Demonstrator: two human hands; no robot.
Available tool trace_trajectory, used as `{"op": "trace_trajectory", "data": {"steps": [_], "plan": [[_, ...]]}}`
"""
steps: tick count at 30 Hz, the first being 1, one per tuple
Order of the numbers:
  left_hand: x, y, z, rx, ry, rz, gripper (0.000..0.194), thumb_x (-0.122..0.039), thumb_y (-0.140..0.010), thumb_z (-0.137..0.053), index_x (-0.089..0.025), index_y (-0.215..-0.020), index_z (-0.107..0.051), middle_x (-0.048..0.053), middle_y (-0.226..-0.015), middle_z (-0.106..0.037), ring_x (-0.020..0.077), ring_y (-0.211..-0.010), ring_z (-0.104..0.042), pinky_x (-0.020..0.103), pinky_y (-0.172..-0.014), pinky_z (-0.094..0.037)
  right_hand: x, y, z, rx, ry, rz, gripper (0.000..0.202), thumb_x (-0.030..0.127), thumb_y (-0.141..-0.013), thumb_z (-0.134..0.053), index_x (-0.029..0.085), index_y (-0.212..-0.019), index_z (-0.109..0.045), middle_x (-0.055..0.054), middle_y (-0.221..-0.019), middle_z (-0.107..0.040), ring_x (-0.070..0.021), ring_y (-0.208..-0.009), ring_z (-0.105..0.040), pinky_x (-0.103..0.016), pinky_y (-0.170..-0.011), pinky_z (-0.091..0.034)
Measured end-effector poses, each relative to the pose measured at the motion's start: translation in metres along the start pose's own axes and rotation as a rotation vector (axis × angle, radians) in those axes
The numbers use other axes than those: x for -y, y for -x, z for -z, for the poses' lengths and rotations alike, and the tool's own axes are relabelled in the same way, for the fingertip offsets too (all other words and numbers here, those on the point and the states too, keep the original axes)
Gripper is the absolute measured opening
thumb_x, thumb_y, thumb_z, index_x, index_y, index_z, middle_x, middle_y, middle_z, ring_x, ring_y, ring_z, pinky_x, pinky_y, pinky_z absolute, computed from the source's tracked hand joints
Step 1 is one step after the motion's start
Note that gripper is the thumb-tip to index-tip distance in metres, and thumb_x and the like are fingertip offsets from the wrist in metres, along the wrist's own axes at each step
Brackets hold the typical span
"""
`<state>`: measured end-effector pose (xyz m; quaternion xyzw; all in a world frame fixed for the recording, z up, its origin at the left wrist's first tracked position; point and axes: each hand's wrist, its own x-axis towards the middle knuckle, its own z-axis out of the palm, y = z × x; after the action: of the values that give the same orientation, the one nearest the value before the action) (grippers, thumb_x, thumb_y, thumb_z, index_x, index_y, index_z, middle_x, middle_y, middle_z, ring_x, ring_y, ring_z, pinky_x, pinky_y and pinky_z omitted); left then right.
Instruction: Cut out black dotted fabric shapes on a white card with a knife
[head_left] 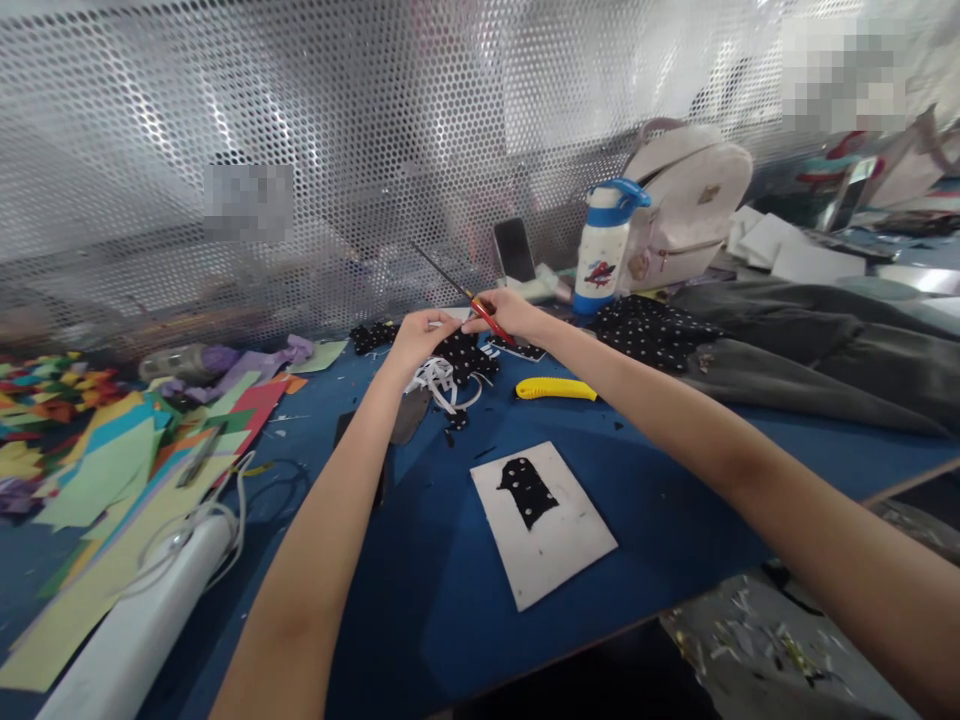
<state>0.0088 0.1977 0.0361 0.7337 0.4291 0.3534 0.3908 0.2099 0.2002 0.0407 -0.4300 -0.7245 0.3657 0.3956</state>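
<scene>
Both my arms reach far out over the blue table (420,590). My right hand (504,310) grips red-handled scissors (459,290) whose thin blades point up and to the left. My left hand (417,336) pinches a piece of black fabric with white dots (463,356), just beside the scissors. White strips of trim (439,383) lie under that hand. Nearer to me sits a white card (551,535) with a black dotted cut-out shape (529,490) on it.
A yellow utility knife (556,389) lies right of the hands. Coloured paper sheets (112,470) and a white roll (142,620) fill the left. A bottle (602,250), a phone (514,250), a pale backpack (686,205), dotted fabric (652,330) and grey cloth (817,350) lie behind, before a perforated metal screen (337,130).
</scene>
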Motion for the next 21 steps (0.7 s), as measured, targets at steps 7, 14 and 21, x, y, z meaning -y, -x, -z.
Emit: {"op": "trace_trajectory", "data": {"steps": [7,14,21], "plan": [[0.005,-0.002,0.001,0.001,-0.019,0.0,0.029,-0.033,-0.097,-0.061,-0.015,-0.119,-0.059,0.008,-0.115,-0.063,0.0202,-0.095,-0.065,0.038,-0.08,-0.057,-0.003,-0.005,0.008,-0.017,0.009,-0.029,0.03,0.033,-0.095,-0.06,0.014,-0.118,-0.06,-0.008,-0.115,-0.064,-0.0195,-0.096,-0.065,-0.039,-0.081,-0.057],[0.007,-0.006,0.002,-0.152,-0.016,-0.057,0.03,-0.033,-0.096,-0.062,-0.014,-0.119,-0.06,0.008,-0.118,-0.062,0.0223,-0.099,-0.065,0.04,-0.083,-0.056,0.001,0.001,0.018,-0.018,-0.046,-0.028,0.028,0.032,-0.095,-0.06,0.014,-0.116,-0.06,-0.007,-0.111,-0.065,-0.0182,-0.092,-0.066,-0.037,-0.079,-0.058],[0.007,-0.008,0.003,-0.276,-0.024,-0.112,0.032,-0.037,-0.096,-0.061,-0.015,-0.119,-0.06,0.007,-0.119,-0.062,0.0248,-0.101,-0.064,0.042,-0.085,-0.056,0.002,0.0,0.011,-0.01,-0.113,-0.048,0.026,0.032,-0.095,-0.06,0.014,-0.114,-0.061,-0.007,-0.107,-0.065,-0.0163,-0.087,-0.066,-0.034,-0.074,-0.058]]}}
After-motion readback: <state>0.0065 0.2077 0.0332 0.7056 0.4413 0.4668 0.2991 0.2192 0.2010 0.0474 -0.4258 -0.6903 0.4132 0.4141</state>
